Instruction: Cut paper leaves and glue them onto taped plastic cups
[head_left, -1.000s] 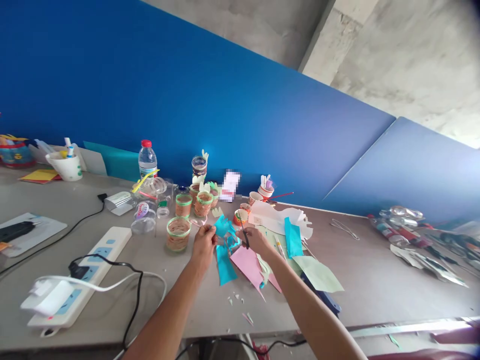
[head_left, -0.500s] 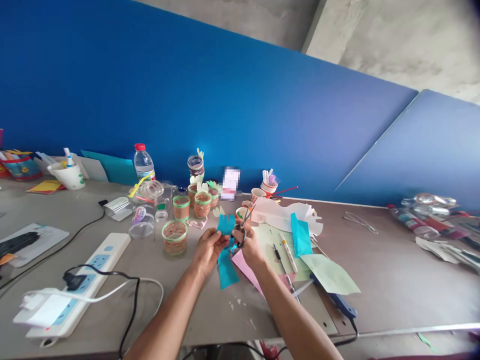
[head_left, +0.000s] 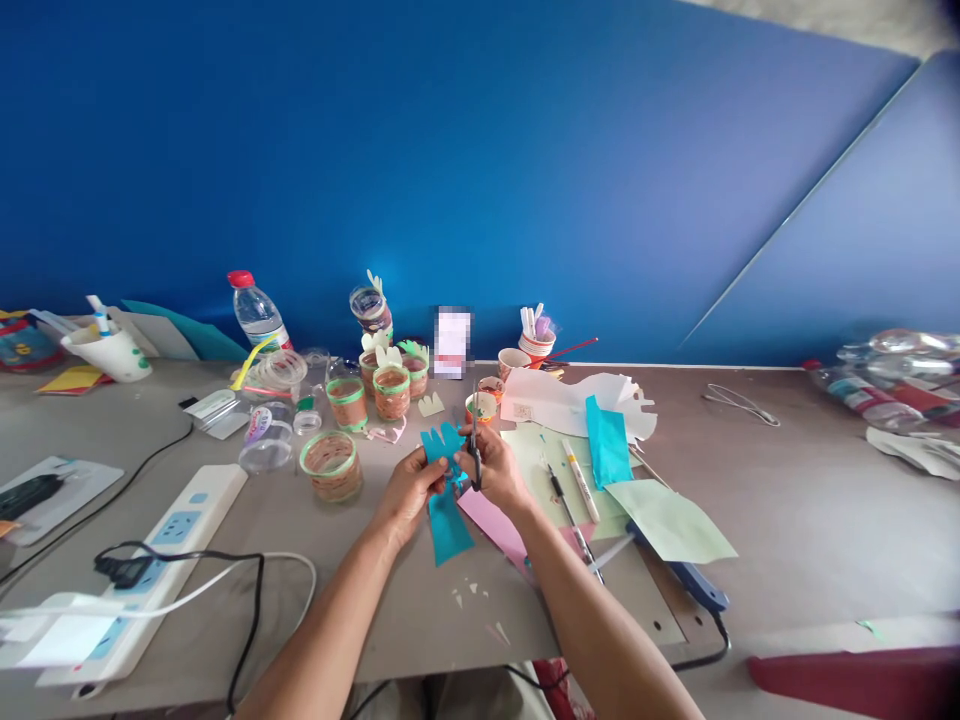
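Note:
A small piece of blue paper (head_left: 439,446) with finger-like cuts along its top edge is pinched in my left hand (head_left: 409,490). My right hand (head_left: 496,470) is wrapped round black-handled scissors (head_left: 476,462), their blades pointing up beside the paper. Below both hands another blue paper strip (head_left: 450,532) lies on the table. Pink paper (head_left: 491,525) sits partly under my right wrist. Small white scraps (head_left: 471,590) are scattered nearer the table edge. To the left stands a glass jar wrapped in brown cord with a green rim (head_left: 331,467).
Several decorated jars (head_left: 391,392) stand behind, near a red-capped bottle (head_left: 259,312). A power strip (head_left: 161,570) with cables occupies the left. On the right lie pale green paper (head_left: 671,520), a marker (head_left: 580,480), a black pen (head_left: 566,505) and a blue-handled tool (head_left: 697,585).
The blue paper has tilted, and its finger-like cuts now show more clearly. The scissors have turned more upright. The camera view has tipped downward slightly.

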